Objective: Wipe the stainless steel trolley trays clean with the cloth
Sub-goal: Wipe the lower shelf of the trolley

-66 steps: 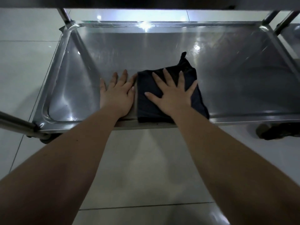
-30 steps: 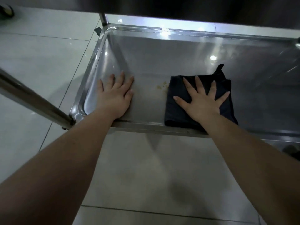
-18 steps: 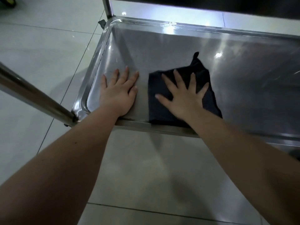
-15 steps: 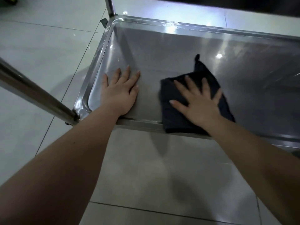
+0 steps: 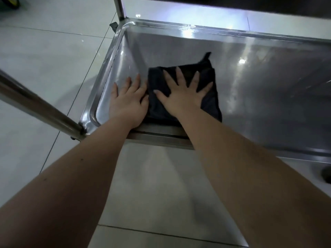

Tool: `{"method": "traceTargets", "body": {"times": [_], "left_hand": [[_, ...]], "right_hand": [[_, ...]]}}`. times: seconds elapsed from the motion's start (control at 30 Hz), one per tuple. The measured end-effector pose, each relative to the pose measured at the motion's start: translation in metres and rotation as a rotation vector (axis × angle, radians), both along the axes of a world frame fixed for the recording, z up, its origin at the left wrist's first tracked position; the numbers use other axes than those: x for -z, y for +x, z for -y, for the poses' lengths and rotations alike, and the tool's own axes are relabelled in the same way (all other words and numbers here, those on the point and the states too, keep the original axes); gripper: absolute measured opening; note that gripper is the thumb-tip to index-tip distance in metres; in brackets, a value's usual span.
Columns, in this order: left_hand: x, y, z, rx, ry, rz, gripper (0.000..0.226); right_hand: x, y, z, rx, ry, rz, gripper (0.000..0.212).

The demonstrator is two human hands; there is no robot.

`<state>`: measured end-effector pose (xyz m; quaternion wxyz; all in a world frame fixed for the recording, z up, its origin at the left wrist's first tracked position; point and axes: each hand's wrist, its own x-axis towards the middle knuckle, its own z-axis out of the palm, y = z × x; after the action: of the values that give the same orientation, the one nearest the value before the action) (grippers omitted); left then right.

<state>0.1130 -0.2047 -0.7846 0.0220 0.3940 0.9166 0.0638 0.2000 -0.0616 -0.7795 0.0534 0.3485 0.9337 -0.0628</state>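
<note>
Near rim of the tray is passing under both forearms. Just inside it the left hand is resting flat on bare steel, fingers straight and close together, its side touching the cloth. The right hand is pressing that dark folded cloth onto the tray floor near the front-left corner, fingers spread wide, pinching nothing. Judging this as a wiping stroke: palm weight wants spreading evenly, passes overlapping, and the cloth edge running into the curved seam under the side wall. The left hand is sitting in the path of any leftward pass, so it is likely needing to lift first. Farther out, the tray's broad right stretch is lying beyond this stroke. A slanting trolley bar is crowding the left elbow's side, an upright post is standing at the far corner, and a dark upper shelf is hanging overhead, limiting reach. Tiled floor is lying all around
</note>
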Motion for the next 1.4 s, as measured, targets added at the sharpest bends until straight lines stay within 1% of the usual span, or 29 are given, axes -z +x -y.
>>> {"method": "traceTargets", "body": {"times": [0.07, 0.13, 0.2, 0.3, 0.33, 0.4, 0.47, 0.63, 0.7, 0.8, 0.87, 0.9, 1.0, 1.07, 1.17, 1.23, 1.33, 1.4], "left_hand": [[0.000, -0.002, 0.001, -0.004, 0.001, 0.002, 0.055], [0.000, -0.001, 0.000, -0.007, 0.008, 0.017, 0.055], [0.001, 0.002, -0.001, -0.009, 0.008, 0.023, 0.055], [0.002, 0.005, -0.005, -0.011, 0.001, 0.017, 0.055], [0.003, 0.006, -0.006, -0.015, -0.003, 0.014, 0.056], [0.003, 0.006, -0.007, -0.018, -0.008, 0.009, 0.056], [0.003, 0.007, -0.008, -0.021, -0.016, 0.007, 0.056], [0.003, 0.007, -0.005, -0.020, -0.029, 0.003, 0.056], [0.003, 0.006, -0.003, -0.018, -0.019, 0.006, 0.056], [0.002, 0.006, -0.003, -0.018, -0.012, 0.024, 0.056], [0.003, 0.008, -0.005, -0.018, -0.012, 0.029, 0.057], [0.003, 0.010, -0.006, -0.020, -0.014, 0.028, 0.058], [0.004, 0.014, -0.010, -0.021, -0.013, 0.021, 0.057], [0.004, 0.016, -0.011, -0.021, -0.026, 0.019, 0.057], [0.003, 0.018, -0.012, -0.027, -0.051, 0.010, 0.056], [0.001, 0.020, -0.011, -0.028, -0.036, 0.024, 0.056], [-0.002, 0.021, -0.008, -0.022, 0.042, 0.081, 0.053], [-0.005, 0.019, -0.003, -0.016, 0.148, 0.153, 0.052]], "right_hand": [[0.000, -0.007, -0.011, -0.078, -0.023, 0.021, 0.075], [0.000, 0.015, -0.047, -0.056, -0.021, 0.009, 0.073], [-0.001, 0.056, -0.093, 0.100, -0.024, 0.026, 0.073], [-0.007, 0.131, -0.141, 0.391, -0.032, 0.035, 0.082], [-0.009, 0.149, -0.144, 0.446, -0.034, 0.033, 0.086], [-0.009, 0.166, -0.129, 0.479, -0.026, 0.032, 0.090], [-0.004, 0.152, -0.094, 0.429, 0.003, 0.031, 0.088], [0.005, 0.057, 0.018, 0.095, 0.021, -0.007, 0.078], [0.004, 0.042, 0.026, 0.032, -0.001, 0.000, 0.075], [0.003, 0.066, -0.001, -0.033, -0.007, -0.045, 0.071], [0.001, 0.104, -0.035, -0.032, 0.008, -0.046, 0.071], [-0.001, 0.126, -0.054, 0.002, 0.013, -0.038, 0.072], [-0.006, 0.186, -0.104, 0.187, 0.006, -0.008, 0.076], [-0.007, 0.202, -0.112, 0.269, 0.005, 0.036, 0.081], [-0.006, 0.176, -0.085, 0.300, 0.006, 0.060, 0.082], [-0.004, 0.138, -0.043, 0.214, 0.005, 0.037, 0.080], [-0.002, 0.081, 0.034, 0.063, -0.048, 0.022, 0.077], [-0.005, 0.065, 0.061, 0.017, -0.112, 0.043, 0.076]]}}
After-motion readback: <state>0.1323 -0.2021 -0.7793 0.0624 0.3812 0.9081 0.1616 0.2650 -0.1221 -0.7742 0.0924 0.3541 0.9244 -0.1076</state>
